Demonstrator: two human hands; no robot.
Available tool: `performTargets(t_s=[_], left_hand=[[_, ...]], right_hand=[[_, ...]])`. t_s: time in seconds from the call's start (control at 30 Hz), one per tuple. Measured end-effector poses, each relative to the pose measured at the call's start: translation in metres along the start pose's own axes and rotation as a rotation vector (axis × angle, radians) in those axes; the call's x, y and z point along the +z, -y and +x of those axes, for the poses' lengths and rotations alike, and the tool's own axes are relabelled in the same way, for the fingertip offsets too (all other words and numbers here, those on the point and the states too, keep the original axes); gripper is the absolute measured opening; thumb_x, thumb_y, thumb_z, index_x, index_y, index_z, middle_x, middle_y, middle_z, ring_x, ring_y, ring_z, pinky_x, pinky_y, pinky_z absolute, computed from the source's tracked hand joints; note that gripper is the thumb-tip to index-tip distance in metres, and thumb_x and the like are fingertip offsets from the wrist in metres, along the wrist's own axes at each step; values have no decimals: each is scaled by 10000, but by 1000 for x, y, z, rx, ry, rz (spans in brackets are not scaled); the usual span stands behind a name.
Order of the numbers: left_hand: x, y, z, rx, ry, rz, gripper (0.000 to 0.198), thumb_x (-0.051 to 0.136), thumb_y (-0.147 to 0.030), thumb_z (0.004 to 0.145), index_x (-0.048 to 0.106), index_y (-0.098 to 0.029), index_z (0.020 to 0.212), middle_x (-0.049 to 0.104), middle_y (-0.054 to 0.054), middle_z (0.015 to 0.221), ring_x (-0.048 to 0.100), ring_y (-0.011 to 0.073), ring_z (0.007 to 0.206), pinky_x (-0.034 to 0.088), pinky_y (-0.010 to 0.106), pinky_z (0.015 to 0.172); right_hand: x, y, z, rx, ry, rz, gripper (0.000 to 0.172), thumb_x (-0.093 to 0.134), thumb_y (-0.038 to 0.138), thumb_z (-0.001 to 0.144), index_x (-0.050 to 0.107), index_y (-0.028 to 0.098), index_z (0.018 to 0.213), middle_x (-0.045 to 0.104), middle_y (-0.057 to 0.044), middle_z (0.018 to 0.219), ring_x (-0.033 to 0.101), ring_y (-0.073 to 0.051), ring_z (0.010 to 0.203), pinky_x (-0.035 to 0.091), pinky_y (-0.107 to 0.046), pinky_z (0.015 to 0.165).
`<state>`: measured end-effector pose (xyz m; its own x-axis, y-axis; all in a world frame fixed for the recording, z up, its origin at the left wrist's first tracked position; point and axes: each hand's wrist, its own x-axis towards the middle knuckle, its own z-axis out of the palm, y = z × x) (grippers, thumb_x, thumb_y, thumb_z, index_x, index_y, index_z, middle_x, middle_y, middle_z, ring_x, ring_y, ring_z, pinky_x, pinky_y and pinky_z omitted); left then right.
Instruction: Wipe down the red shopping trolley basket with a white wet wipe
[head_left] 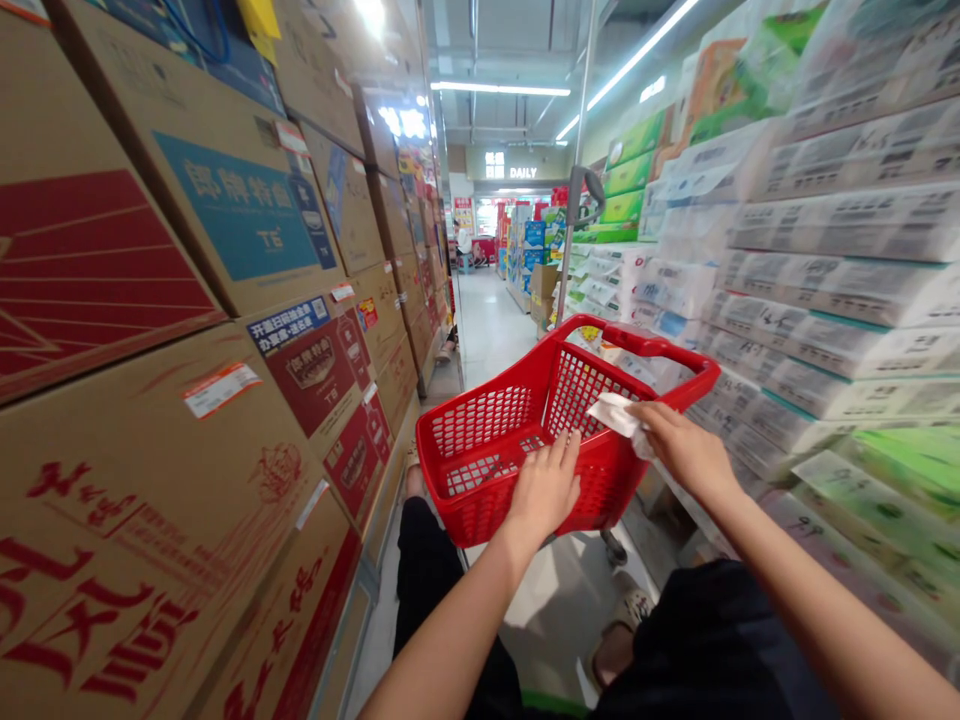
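Shopping cart [615, 480] inspected with both hands at its near side. Right hand [684, 440] pinches a crumpled white tissue [619, 412] between thumb and fingers; left hand [546, 487] lies flat, fingers extended and slightly spread, gripping nothing visible. Principal risk, in this inspector's judgement: the thin tissue could snag or tear if dragged across the perforated wall. Secondary risk: a wheel [613, 548] shows beneath the body and neither hand is wrapped around the frame, so a firm push could set the cart rolling, possibly against the shoe [634, 605] close by. As to position, the cart stands directly ahead of the person; the left hand rests over its near rim, fingertips pointing into the basket part, and the right hand is just beside the near corner, below the handle [649, 345]. Further out, stacked cardboard boxes [247, 210] line the left and wrapped packs [840, 230] the right; the narrow aisle leaves little margin should the cart swing sideways.
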<state>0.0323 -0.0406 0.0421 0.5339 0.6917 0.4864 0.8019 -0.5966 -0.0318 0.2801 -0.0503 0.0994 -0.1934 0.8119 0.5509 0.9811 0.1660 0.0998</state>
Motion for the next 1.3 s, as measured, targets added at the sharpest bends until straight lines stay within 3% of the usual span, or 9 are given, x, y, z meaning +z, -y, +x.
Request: performTargets(t_s=[0.13, 0.3, 0.5, 0.57, 0.8, 0.9, 1.03, 1.1, 1.3], left_hand=[[1, -6, 2, -27, 27, 23, 705, 537, -353, 971, 256, -181, 1594, 445, 129, 1572, 596, 263, 1213, 480, 399, 1026], [0, -15, 6, -46, 54, 25, 658, 514, -325, 973, 304, -161, 1574, 446, 135, 1570, 602, 262, 1202, 502, 397, 996], [-1, -11, 1, 5, 45, 7, 713, 517, -331, 967, 245, -144, 1598, 427, 125, 1587, 586, 247, 1236, 512, 374, 999], [0, -12, 1, -3, 43, 5, 711, 512, -325, 966, 245, -140, 1598, 425, 123, 1590, 588, 248, 1239, 516, 379, 997], [2, -10, 1, 3, 32, -20, 704, 508, -312, 957, 259, -115, 1585, 390, 149, 1607, 562, 258, 1309, 484, 387, 1062], [2, -4, -1, 64, 4, -22, 691, 487, -291, 964, 252, -76, 1577, 370, 160, 1615, 498, 241, 1390, 436, 358, 1123], [2, -2, -1, 106, -30, -44, 675, 473, -251, 951, 269, -64, 1567, 359, 154, 1622, 423, 231, 1457, 380, 343, 1179], [3, -3, 0, 90, -30, -58, 682, 480, -247, 939, 278, -62, 1563, 353, 158, 1624, 416, 239, 1463, 372, 353, 1189], [5, -4, 4, 68, -14, -49, 701, 497, -238, 912, 286, -25, 1545, 364, 201, 1608, 387, 262, 1480, 338, 399, 1215]], right_hand=[[3, 2, -5, 104, -60, -32, 398, 489, 226, 968, 589, 294, 1347, 642, -35, 1378, 700, -222, 1055, 548, -266, 608], [14, 32, -14, -84, 23, 42, 445, 459, 179, 963, 566, 288, 1381, 618, -37, 1420, 675, -206, 1131, 560, -258, 652], [-5, -31, -2, 157, -55, -55, 404, 472, 272, 984, 575, 335, 1370, 640, -4, 1385, 710, -227, 1009, 514, -277, 570], [-7, -37, -1, 228, -87, -76, 393, 478, 281, 981, 590, 333, 1354, 640, -4, 1386, 718, -232, 958, 500, -285, 549], [16, 22, -17, -46, 7, 83, 446, 455, 215, 975, 545, 309, 1401, 603, -17, 1443, 662, -209, 1163, 565, -273, 700], [10, 8, -10, -40, 25, 60, 439, 446, 251, 990, 540, 340, 1410, 626, -12, 1413, 680, -209, 1120, 547, -261, 648], [-2, -22, 4, 158, -47, -14, 443, 478, 266, 971, 562, 351, 1398, 657, -15, 1360, 718, -217, 957, 506, -263, 585], [3, -14, 4, 198, -74, 3, 427, 483, 248, 960, 589, 329, 1366, 655, -28, 1360, 715, -223, 958, 514, -268, 602], [31, 58, -10, -27, -15, 280, 492, 475, 145, 928, 552, 299, 1389, 637, -40, 1382, 655, -197, 1168, 572, -281, 815]])
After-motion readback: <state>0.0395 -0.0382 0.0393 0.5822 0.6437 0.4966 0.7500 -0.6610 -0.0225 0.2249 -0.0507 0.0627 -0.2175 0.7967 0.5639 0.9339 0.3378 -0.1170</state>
